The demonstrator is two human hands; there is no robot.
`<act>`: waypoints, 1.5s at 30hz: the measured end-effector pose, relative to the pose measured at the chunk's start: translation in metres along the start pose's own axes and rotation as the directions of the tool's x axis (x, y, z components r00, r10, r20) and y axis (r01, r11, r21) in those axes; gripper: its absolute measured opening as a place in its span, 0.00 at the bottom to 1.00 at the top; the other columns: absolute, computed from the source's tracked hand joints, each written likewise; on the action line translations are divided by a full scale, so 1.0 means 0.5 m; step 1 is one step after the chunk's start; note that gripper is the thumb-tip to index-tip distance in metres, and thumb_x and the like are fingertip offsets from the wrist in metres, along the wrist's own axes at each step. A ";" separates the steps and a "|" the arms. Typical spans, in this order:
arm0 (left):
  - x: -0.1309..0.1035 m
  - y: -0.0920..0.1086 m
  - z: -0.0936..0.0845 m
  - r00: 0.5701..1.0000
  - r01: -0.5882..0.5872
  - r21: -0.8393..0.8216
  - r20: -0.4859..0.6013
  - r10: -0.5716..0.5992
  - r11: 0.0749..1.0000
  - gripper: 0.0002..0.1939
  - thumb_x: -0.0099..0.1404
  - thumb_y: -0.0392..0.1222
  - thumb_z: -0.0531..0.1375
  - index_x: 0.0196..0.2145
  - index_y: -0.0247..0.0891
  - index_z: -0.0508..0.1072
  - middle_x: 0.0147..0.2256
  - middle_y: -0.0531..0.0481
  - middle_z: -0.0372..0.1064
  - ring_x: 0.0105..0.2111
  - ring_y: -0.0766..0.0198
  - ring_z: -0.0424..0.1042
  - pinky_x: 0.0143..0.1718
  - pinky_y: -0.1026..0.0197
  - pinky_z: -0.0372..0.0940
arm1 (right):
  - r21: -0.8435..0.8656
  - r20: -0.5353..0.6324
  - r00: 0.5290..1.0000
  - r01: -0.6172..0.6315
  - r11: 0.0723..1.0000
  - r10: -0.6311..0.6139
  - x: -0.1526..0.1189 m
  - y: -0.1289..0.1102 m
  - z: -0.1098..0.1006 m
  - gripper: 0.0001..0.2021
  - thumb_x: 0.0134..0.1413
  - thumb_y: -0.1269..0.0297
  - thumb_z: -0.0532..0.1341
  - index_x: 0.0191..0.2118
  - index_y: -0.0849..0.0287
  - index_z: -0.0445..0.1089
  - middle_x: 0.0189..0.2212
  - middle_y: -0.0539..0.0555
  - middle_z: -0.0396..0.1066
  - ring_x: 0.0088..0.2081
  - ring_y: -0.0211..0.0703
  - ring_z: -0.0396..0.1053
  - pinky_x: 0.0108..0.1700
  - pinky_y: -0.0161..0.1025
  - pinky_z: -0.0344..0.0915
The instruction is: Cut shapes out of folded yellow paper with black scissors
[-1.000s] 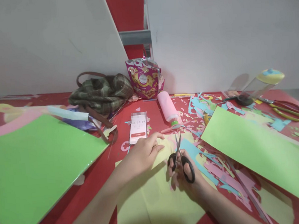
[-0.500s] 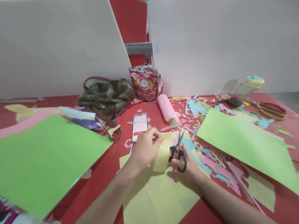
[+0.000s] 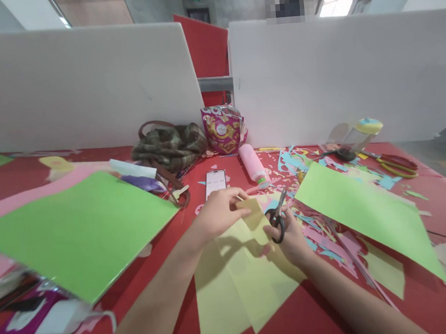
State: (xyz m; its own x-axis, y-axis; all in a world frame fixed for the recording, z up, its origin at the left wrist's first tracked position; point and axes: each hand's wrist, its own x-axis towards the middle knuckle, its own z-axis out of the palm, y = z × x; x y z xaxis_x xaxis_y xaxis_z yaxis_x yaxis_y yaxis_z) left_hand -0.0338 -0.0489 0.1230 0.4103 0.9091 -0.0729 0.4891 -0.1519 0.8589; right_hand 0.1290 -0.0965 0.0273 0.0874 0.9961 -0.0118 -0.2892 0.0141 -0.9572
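My left hand (image 3: 222, 212) pinches the upper edge of a small piece of yellow paper (image 3: 255, 220) between thumb and fingers. To the right of that piece, my right hand (image 3: 292, 238) grips black-handled scissors (image 3: 276, 218), with fingers in the loops and the blades pointing up and away. The blades look nearly closed and stand apart from the paper. Below both hands lie larger yellow sheets (image 3: 221, 296) on the red table, overlapping one another. A phone (image 3: 215, 182) showing a timer lies just beyond my left hand, which partly covers it.
Green sheets lie at left (image 3: 85, 229) and right (image 3: 366, 217). Behind are a plaid bag (image 3: 171, 145), a purple snack packet (image 3: 223, 131) and a pink bottle (image 3: 251, 162). Paper scraps (image 3: 329, 236), red-and-yellow-handled scissors (image 3: 398, 166) and a clear container (image 3: 360, 138) are at right. White panels (image 3: 335, 76) stand behind.
The view has tilted up a little. My right hand and the scissors have turned and moved slightly away from the yellow piece, whose lower part now bends toward the right.
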 end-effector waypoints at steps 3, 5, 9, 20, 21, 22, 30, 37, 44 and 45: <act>-0.011 0.007 -0.015 0.999 -0.018 0.198 0.037 0.011 0.980 0.08 0.49 0.38 0.56 0.30 0.39 0.70 0.27 0.52 0.70 0.29 0.62 0.68 0.26 0.66 0.59 | -0.011 -0.044 0.999 0.031 0.999 -0.031 0.002 -0.002 -0.005 0.16 0.37 0.73 0.60 0.29 0.54 0.51 0.24 0.43 0.59 0.21 0.30 0.56 0.21 0.28 0.54; -0.015 0.007 -0.019 1.000 -0.027 0.310 0.008 0.026 0.950 0.08 0.49 0.38 0.56 0.29 0.40 0.71 0.27 0.53 0.70 0.29 0.62 0.67 0.25 0.66 0.57 | -0.028 -0.064 0.997 0.042 0.999 -0.043 0.001 -0.004 -0.008 0.15 0.37 0.72 0.60 0.29 0.54 0.51 0.25 0.44 0.59 0.21 0.31 0.56 0.21 0.28 0.54; -0.017 -0.002 -0.013 0.998 -0.043 0.404 -0.018 0.055 0.914 0.06 0.48 0.39 0.56 0.27 0.41 0.71 0.26 0.53 0.69 0.27 0.62 0.66 0.24 0.67 0.55 | -0.070 -0.090 0.994 0.051 0.996 -0.058 -0.009 -0.012 -0.012 0.15 0.37 0.73 0.60 0.29 0.54 0.51 0.26 0.45 0.59 0.22 0.31 0.56 0.22 0.29 0.54; -0.039 -0.052 0.019 0.999 -0.035 0.263 -0.021 0.042 0.964 0.09 0.44 0.43 0.61 0.15 0.38 0.65 0.14 0.59 0.55 0.17 0.69 0.58 0.18 0.68 0.49 | -0.216 -0.106 0.994 -0.004 0.976 -0.020 -0.031 -0.012 -0.046 0.16 0.36 0.72 0.62 0.28 0.55 0.51 0.25 0.46 0.60 0.22 0.33 0.58 0.20 0.30 0.55; -0.043 -0.057 0.024 0.999 -0.021 0.221 -0.019 0.026 0.975 0.11 0.46 0.43 0.60 0.14 0.37 0.63 0.14 0.59 0.54 0.17 0.69 0.59 0.18 0.69 0.49 | -0.223 -0.103 0.995 -0.004 0.975 -0.019 -0.031 -0.010 -0.051 0.16 0.36 0.72 0.62 0.28 0.55 0.51 0.25 0.46 0.60 0.22 0.33 0.58 0.21 0.30 0.55; -0.047 -0.062 0.029 1.000 -0.004 0.170 -0.016 0.007 0.985 0.12 0.48 0.43 0.59 0.14 0.37 0.63 0.13 0.59 0.55 0.16 0.69 0.60 0.18 0.69 0.51 | -0.229 -0.099 0.995 -0.001 0.973 -0.022 -0.031 -0.008 -0.056 0.17 0.36 0.71 0.62 0.28 0.55 0.51 0.25 0.46 0.60 0.23 0.34 0.58 0.21 0.30 0.55; -0.079 -0.082 0.051 0.990 0.137 -0.043 -0.017 -0.138 0.990 0.13 0.55 0.44 0.50 0.19 0.38 0.67 0.19 0.55 0.63 0.20 0.64 0.70 0.20 0.67 0.57 | -0.284 -0.094 0.995 0.006 0.959 -0.035 -0.027 0.006 -0.076 0.18 0.34 0.70 0.64 0.27 0.55 0.51 0.24 0.47 0.59 0.24 0.36 0.60 0.21 0.30 0.56; -0.111 -0.089 0.059 0.967 0.246 -0.136 -0.037 -0.253 0.960 0.14 0.55 0.45 0.51 0.16 0.38 0.64 0.16 0.56 0.60 0.20 0.64 0.70 0.17 0.68 0.55 | -0.299 -0.086 0.996 -0.012 0.954 -0.014 -0.025 0.000 -0.080 0.17 0.34 0.70 0.63 0.28 0.54 0.52 0.23 0.46 0.60 0.24 0.36 0.60 0.22 0.31 0.56; -0.135 -0.117 0.038 0.948 0.289 -0.140 -0.100 -0.303 0.947 0.15 0.54 0.48 0.51 0.16 0.38 0.61 0.14 0.58 0.50 0.17 0.67 0.62 0.22 0.66 0.62 | -0.333 -0.050 0.999 -0.038 0.942 0.022 -0.019 -0.017 -0.105 0.18 0.32 0.72 0.63 0.28 0.55 0.52 0.23 0.47 0.62 0.24 0.37 0.61 0.22 0.32 0.57; -0.139 -0.121 0.031 0.938 0.308 -0.105 -0.131 -0.320 0.946 0.14 0.54 0.48 0.51 0.18 0.38 0.62 0.14 0.58 0.52 0.18 0.67 0.61 0.23 0.66 0.62 | -0.345 -0.018 0.999 -0.050 0.937 0.046 -0.020 -0.022 -0.110 0.17 0.32 0.72 0.63 0.28 0.55 0.52 0.23 0.46 0.62 0.23 0.36 0.61 0.21 0.31 0.56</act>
State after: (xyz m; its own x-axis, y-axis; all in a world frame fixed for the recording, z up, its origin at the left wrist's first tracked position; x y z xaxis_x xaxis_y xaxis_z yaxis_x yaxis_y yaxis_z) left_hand -0.0799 -0.1087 0.0679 0.1275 0.9524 -0.2769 0.5078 0.1771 0.8431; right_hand 0.1837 -0.1113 0.0222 0.0915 0.9939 -0.0612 0.0538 -0.0664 -0.9963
